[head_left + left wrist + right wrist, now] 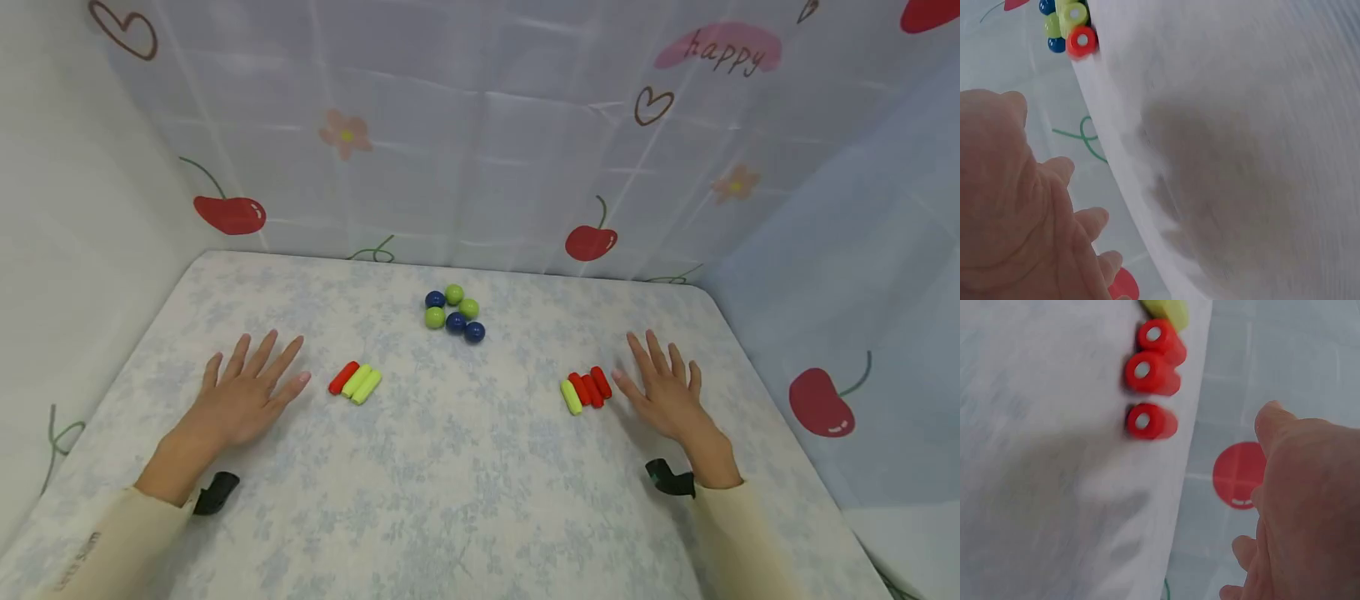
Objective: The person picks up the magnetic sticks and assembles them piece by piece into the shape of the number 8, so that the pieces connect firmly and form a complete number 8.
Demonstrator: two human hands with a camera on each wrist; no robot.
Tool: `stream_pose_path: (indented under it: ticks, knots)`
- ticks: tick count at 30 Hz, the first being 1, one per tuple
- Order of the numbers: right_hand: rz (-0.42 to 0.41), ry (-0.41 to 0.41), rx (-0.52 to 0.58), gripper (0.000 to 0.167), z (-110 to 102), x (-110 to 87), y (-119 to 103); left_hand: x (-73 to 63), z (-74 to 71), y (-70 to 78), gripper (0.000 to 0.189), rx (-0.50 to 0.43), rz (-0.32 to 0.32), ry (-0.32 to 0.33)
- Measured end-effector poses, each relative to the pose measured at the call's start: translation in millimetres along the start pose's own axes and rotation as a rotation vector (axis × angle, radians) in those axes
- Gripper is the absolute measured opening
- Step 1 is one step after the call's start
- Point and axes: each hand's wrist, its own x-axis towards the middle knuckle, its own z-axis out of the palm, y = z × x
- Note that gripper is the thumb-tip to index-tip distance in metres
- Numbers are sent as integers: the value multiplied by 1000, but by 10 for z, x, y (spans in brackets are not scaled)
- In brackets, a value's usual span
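My left hand [238, 404] is spread over the left part of the table, palm down and holding nothing; its shadow falls on the cloth in the left wrist view. To its right lie a red rod [344, 378] and two yellow-green rods [362, 384], side by side. My right hand [666, 392], also empty with fingers apart, hovers just right of three red rods [590, 388] and one yellow-green rod [571, 397]. Pale discs show on the ends of the red rods [1152, 422]. Between the hands, farther back, sit three green balls [435, 317] and three blue balls [475, 332], clustered together.
A pale, blue-patterned cloth covers the table [450, 483]. Behind it hangs a white curtain [465, 167] printed with cherries, hearts and flowers, and similar sheets enclose both sides. Each wrist wears a small black device [217, 493] below the sleeve cuff.
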Motion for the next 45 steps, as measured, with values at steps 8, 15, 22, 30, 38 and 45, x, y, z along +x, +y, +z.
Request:
stream_pose_path:
  ticks: [8,15,22,30,38,45]
  knots:
    - [-32,-15,7,79,-6,186,-308,62,54,223,71,-35,61,30]
    - [-105,-10,19,77,29,338,-614,100,81,280,69,-108,121,47]
    - [-174,-25,55,75,117,458,-947,164,132,239,66,-295,192,73]
    - [-236,-15,107,73,163,608,-1348,257,154,154,61,-573,211,-18]
    - [-294,-13,151,75,338,816,-1584,267,184,129,56,-637,188,-46]
    - [-362,-93,315,71,499,957,-1631,282,182,137,54,-660,171,-58]
